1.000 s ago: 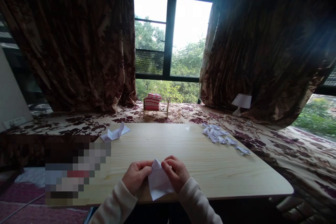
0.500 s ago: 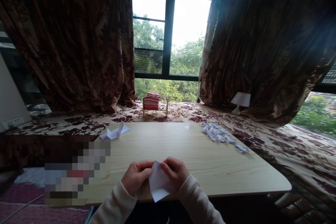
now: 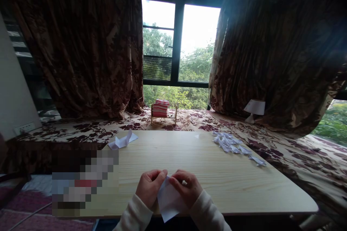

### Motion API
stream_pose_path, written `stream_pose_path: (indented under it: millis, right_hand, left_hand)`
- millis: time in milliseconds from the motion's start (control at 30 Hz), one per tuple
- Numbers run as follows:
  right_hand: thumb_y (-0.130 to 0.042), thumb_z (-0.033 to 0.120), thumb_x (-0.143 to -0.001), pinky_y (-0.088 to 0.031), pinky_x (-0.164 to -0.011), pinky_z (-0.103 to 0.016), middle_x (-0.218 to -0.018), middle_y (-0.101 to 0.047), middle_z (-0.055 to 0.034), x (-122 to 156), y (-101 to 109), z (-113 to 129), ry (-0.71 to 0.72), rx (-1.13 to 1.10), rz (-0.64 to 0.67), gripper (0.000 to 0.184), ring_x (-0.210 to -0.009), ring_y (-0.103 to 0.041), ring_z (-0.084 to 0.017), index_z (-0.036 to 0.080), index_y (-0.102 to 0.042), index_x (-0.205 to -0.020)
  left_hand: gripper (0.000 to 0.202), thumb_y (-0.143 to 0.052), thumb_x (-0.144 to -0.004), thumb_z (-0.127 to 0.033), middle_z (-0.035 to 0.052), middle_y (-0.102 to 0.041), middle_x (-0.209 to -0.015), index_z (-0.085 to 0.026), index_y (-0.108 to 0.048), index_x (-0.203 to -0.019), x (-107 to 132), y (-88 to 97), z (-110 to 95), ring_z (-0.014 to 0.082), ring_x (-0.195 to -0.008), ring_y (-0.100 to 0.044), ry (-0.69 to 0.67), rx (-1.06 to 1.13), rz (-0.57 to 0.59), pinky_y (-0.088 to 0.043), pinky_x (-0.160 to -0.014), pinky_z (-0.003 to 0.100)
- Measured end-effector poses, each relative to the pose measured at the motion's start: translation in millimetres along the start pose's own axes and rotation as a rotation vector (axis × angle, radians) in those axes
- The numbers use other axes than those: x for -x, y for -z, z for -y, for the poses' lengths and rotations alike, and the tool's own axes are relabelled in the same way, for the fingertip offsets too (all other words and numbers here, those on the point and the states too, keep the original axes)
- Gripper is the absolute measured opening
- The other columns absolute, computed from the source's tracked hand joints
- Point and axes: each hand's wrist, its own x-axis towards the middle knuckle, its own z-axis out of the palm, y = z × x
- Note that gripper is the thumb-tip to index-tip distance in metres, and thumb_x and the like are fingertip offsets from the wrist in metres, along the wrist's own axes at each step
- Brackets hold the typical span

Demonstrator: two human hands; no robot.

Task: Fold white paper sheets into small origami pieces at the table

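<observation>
Both hands meet at the near edge of the wooden table point(image 3: 141, 155), pinching a white sheet of paper point(image 3: 169, 202). My left hand point(image 3: 150, 187) grips its upper left edge, thumb and fingers pressed together. At the top corner, my right hand point(image 3: 188, 187) pinches the paper between thumb and forefinger. The sheet hangs down towards me, one corner pointing low past the table's edge. Behind the fingers, part of the sheet is hidden. Several folded white paper pieces point(image 3: 227, 142) lie in a cluster at the back right. Loose white papers point(image 3: 123, 140) rest at the back left.
On the flowered window ledge stand a small rack with folded striped cloths point(image 3: 160, 108) and a white lamp point(image 3: 254, 108). Patterned curtains point(image 3: 94, 50) hang beside the window. A pixelated patch covers the table's left side.
My fingers have drawn closer together at the paper's top corner; the left thumb now points up there. The whole view has shifted slightly, so everything sits lower and further right.
</observation>
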Motion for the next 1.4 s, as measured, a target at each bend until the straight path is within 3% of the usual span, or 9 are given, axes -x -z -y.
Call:
stream_pose_path:
  millis: [367, 833, 1133, 1267, 1400]
  right_hand:
    - [-0.053, 0.029, -0.076, -0.038, -0.050, -0.021, -0.056, -0.055, -0.0011, 0.6, -0.6, -3.2, 0.022, 0.042, -0.022, 0.024, -0.053, -0.048, -0.010, 0.014, -0.064, -0.061]
    - [-0.051, 0.027, -0.077, -0.035, -0.049, -0.020, -0.055, -0.052, 0.0009, 0.4, -3.0, -0.5, -0.038, 0.046, -0.003, 0.022, -0.053, -0.045, -0.010, 0.014, -0.061, -0.061]
    - [-0.050, 0.032, -0.077, -0.037, -0.051, -0.022, -0.056, -0.051, -0.0002, -2.1, 6.6, -1.6, -0.109, -0.127, -0.137, 0.026, -0.054, -0.045, -0.011, 0.014, -0.059, -0.062]
    - [-0.053, 0.033, -0.075, -0.038, -0.049, -0.022, -0.058, -0.054, -0.0013, -3.5, 4.1, -2.6, -0.183, -0.233, -0.119, 0.024, -0.054, -0.048, -0.012, 0.013, -0.061, -0.065]
    - [-0.057, 0.031, -0.073, -0.042, -0.054, -0.024, -0.068, -0.060, -0.0038, -4.0, 1.1, -6.3, -0.163, -0.279, -0.122, 0.019, -0.063, -0.054, -0.015, 0.014, -0.063, -0.073]
  left_hand:
    - [0.027, -0.057, -0.069, -0.038, 0.0014, -0.057, -0.056, -0.012, -0.062, -0.062, 6.0, -1.2, 1.4, 0.0143, -0.058, -0.048, -0.062, -0.165, -0.046, -0.038, -0.054, 0.023]
    - [0.024, -0.056, -0.069, -0.033, 0.0010, -0.055, -0.055, -0.015, -0.063, -0.056, 9.4, -3.2, -4.4, 0.0152, -0.059, -0.049, -0.172, -0.226, -0.070, -0.038, -0.055, 0.022]
    - [0.023, -0.056, -0.071, -0.035, 0.0016, -0.058, -0.060, -0.014, -0.062, -0.064, 8.7, -2.3, -0.2, 0.0155, -0.061, -0.050, -0.145, -0.234, -0.046, -0.039, -0.056, 0.022]
    - [0.020, -0.054, -0.072, -0.032, 0.0006, -0.054, -0.060, -0.015, -0.060, -0.063, 11.2, -3.8, 0.7, 0.0144, -0.060, -0.050, -0.222, -0.267, -0.079, -0.039, -0.056, 0.022]
    - [0.017, -0.052, -0.073, -0.028, 0.0008, -0.050, -0.060, -0.016, -0.059, -0.063, 12.1, -6.8, 2.5, 0.0138, -0.058, -0.048, -0.319, -0.354, -0.071, -0.039, -0.056, 0.023]
